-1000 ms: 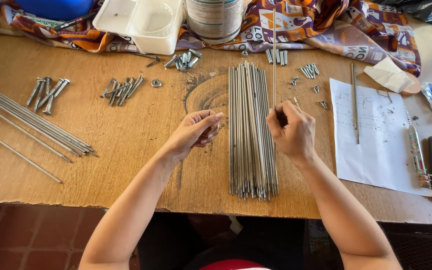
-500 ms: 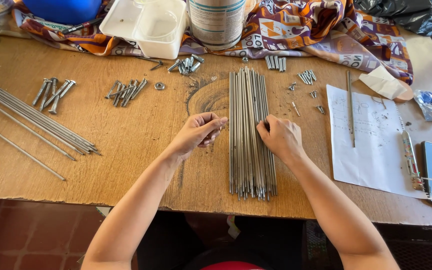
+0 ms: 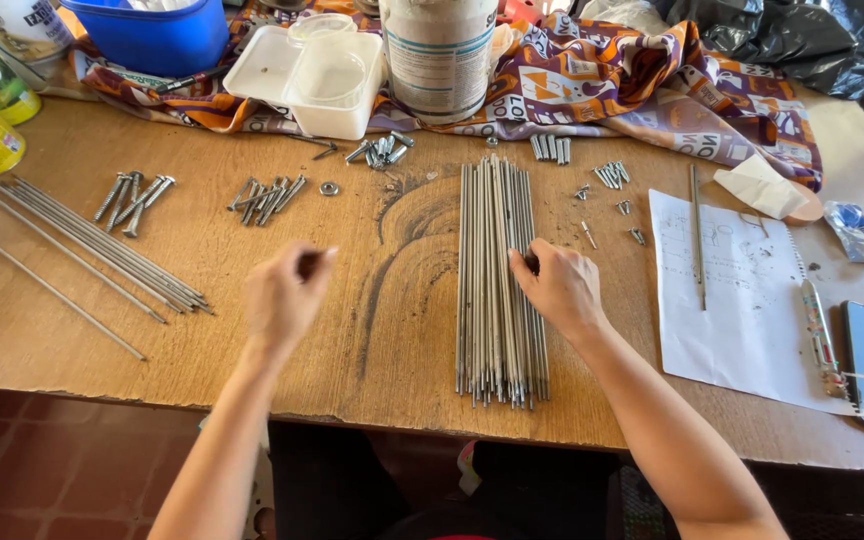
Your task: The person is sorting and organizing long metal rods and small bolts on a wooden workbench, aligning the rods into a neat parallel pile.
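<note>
wooden bench [image 3: 102, 330] carried everything i could see, and the patterned cloth [image 3: 632, 90] was draped along its far edge, under a blue tub [image 3: 152, 35], a white plastic tray [image 3: 312, 70] and a tall tin [image 3: 440, 55]. a sheet of white paper [image 3: 732, 300] lay toward the right edge with a single rod on it. the bundle of metal rods [image 3: 497, 290] ran from near the middle of the bench to its near edge, lying flat and packed side by side. a looser fan of long rods [image 3: 92, 255] sat toward the left edge, well apart from the bundle. small clusters of screws [image 3: 267, 195] were scattered between the rods and the cloth.

my right hand [image 3: 562, 285] rested on the bundle's right side, fingers curled down onto the rods, touching rather than clamping them. my left hand [image 3: 287, 295] hovered over bare wood, loosely closed, thumb and fingertips pinched together; i could not tell whether it held anything.

my worry was the bundle's near ends, which sat right at the bench's near edge: a sideways push from the right hand could roll the outer rods apart or tip some off.
</note>
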